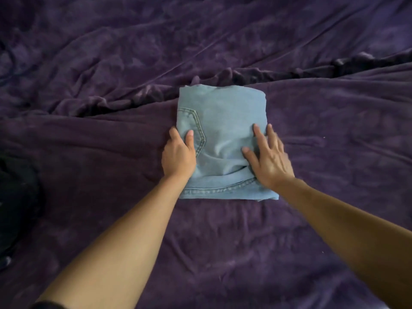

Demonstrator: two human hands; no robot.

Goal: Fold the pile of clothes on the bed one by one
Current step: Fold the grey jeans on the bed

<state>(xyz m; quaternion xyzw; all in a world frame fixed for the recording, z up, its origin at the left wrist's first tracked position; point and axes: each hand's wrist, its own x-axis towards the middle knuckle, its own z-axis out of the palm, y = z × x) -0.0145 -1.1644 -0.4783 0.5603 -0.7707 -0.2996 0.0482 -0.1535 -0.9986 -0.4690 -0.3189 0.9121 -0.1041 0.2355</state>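
A pair of light blue jeans (223, 121) lies folded into a compact rectangle in the middle of the purple bed, a back pocket with yellow stitching facing up. My left hand (178, 157) grips the bundle's left edge, thumb on top and fingers tucked at the side. My right hand (267, 157) lies flat on the right part of the denim with fingers spread, pressing it down.
The purple velvety blanket (223, 241) covers the whole bed, with a ridge of wrinkles (142, 92) running behind the jeans. A dark garment (15, 197) sits at the left edge. Another dark fold (347, 63) shows at the back right.
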